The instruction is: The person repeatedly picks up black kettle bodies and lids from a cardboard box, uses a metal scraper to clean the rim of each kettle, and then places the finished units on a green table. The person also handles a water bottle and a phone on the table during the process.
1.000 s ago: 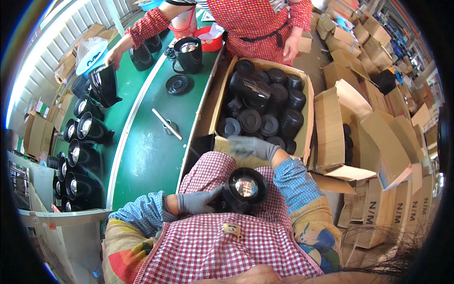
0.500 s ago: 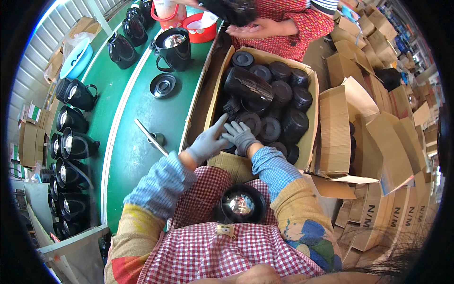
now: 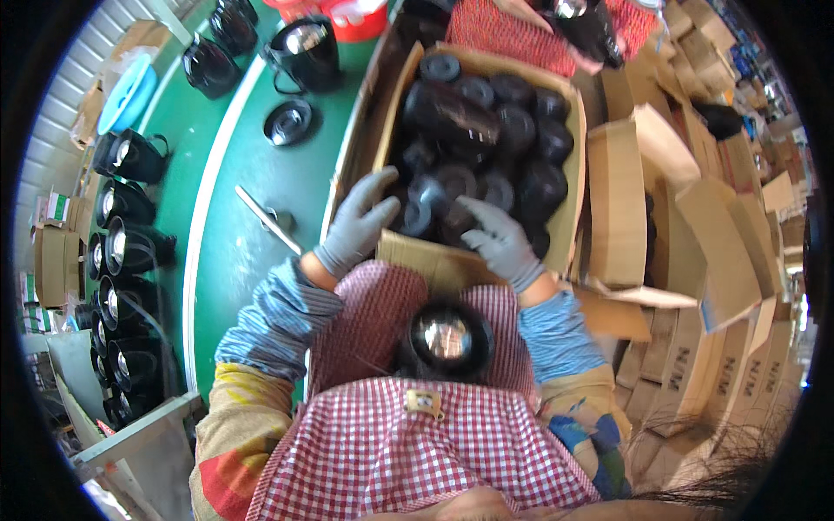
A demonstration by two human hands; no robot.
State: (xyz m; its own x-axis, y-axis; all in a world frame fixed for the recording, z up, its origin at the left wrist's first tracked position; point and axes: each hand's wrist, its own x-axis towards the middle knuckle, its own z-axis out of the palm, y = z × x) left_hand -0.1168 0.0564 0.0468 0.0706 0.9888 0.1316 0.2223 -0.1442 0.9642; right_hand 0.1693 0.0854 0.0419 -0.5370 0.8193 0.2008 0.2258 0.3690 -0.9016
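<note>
A long green counter (image 3: 252, 260) is seen on the left, with black pot-like housings (image 3: 130, 252) lined along its far edge. Beside it stands an open cardboard box (image 3: 569, 200), packed with round black parts (image 3: 486, 139). Flattened cartons (image 3: 695, 234) are stacked at the right.

A black round housing with a shiny centre (image 3: 446, 339) is rested on the checked apron (image 3: 417, 451) in the lap, touched by neither hand.

Both gloved hands are reached into the near end of the box. The left hand (image 3: 360, 224) is laid with fingers spread over the box's near edge and the parts there; its grip is open, closed on nothing. The right hand (image 3: 495, 234) is spread over a black part (image 3: 443, 213) in the near row; whether that grip is clamped cannot be told.

The parts are judged rigid, smooth, probably moulded and fairly light; gloss suggests some slipperiness, so a hold around the rim seems safest.

The lower layers of the box are hidden, and the parts under the palms are covered. A person in red across the box is cut off at the top edge. A slim grey tool (image 3: 265, 217) on the counter is hard to identify.
</note>
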